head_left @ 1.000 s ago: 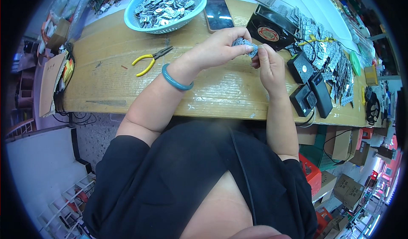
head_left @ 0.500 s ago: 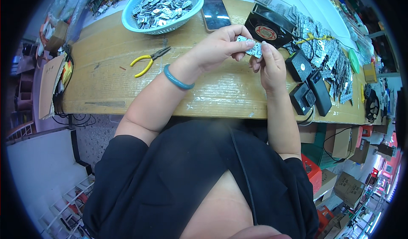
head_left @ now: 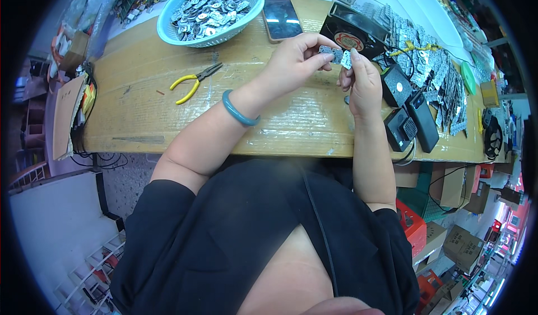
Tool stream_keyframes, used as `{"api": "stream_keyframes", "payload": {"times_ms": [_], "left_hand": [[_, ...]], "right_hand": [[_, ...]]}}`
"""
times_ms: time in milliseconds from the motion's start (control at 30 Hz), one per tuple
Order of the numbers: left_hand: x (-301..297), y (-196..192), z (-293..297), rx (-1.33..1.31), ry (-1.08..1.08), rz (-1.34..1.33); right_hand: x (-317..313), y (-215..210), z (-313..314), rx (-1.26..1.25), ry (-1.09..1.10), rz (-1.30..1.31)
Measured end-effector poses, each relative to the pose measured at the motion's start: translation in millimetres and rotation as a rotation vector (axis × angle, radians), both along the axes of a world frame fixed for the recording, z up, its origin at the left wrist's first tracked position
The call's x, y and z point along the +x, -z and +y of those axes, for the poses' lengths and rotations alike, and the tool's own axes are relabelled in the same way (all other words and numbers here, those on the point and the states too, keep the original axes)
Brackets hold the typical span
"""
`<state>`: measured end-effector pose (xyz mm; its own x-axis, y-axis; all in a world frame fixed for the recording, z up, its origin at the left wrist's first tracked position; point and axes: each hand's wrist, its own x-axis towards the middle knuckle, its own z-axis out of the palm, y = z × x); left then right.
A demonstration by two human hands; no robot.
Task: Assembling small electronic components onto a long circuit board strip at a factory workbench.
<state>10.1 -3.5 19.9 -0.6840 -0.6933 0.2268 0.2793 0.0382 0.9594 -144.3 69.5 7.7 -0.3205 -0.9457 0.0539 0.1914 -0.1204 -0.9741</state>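
Note:
My left hand [head_left: 305, 60] pinches one end of a small circuit board strip [head_left: 332, 51] between thumb and fingers. The other end, a pale board piece [head_left: 346, 60], is gripped by my right hand [head_left: 361, 82], thumb on top. The two parts now sit at an angle to each other; whether they are still joined I cannot tell. Below the right fingers a small dark piece [head_left: 347, 100] shows near the cardboard-covered table [head_left: 297, 124]. A blue plastic basket [head_left: 216, 39] with many small board pieces [head_left: 210, 15] stands beyond my left hand.
Yellow-handled pliers [head_left: 193, 83] lie left of my forearm. A phone [head_left: 282, 17] lies beside the basket. A black fan [head_left: 354, 29] stands just beyond my hands. At right are black boxy devices [head_left: 400, 129] with cables and a heap of board panels [head_left: 417, 40].
The board strip has gone from flat to bent or parted between my hands. My right hand has turned and shifted slightly right. A small dark piece now shows beneath it.

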Motion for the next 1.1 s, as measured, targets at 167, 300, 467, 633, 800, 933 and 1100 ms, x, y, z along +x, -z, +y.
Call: {"api": "stream_keyframes", "payload": {"times_ms": [167,300,467,633,800,933,1100], "left_hand": [[1.0,-4.1,3.4,-0.400,-0.266,-0.105],[2.0,-6.8,4.1,-0.499,-0.311,-0.109],[2.8,-9.1,4.7,-0.588,-0.320,-0.121],[3.0,-10.2,7.6,-0.620,-0.364,-0.134],[1.8,-6.3,5.7,-0.526,-0.336,-0.107],[0.9,-4.8,5.1,-0.475,-0.339,-0.085],[4.4,-6.9,0.6,-0.549,-0.266,-0.134]], "right_hand": [[3.7,-4.0,1.5,0.028,-0.017,0.101],[2.7,-1.7,0.1,0.032,-0.020,0.073],[0.1,1.9,-0.5,0.018,-0.021,0.039],[-1.6,1.4,0.5,0.016,-0.066,0.055],[1.2,-0.8,1.2,0.010,-0.059,0.040],[1.1,-0.5,1.4,0.011,-0.061,0.035],[-0.4,-1.2,2.8,0.012,-0.047,0.053]]}}
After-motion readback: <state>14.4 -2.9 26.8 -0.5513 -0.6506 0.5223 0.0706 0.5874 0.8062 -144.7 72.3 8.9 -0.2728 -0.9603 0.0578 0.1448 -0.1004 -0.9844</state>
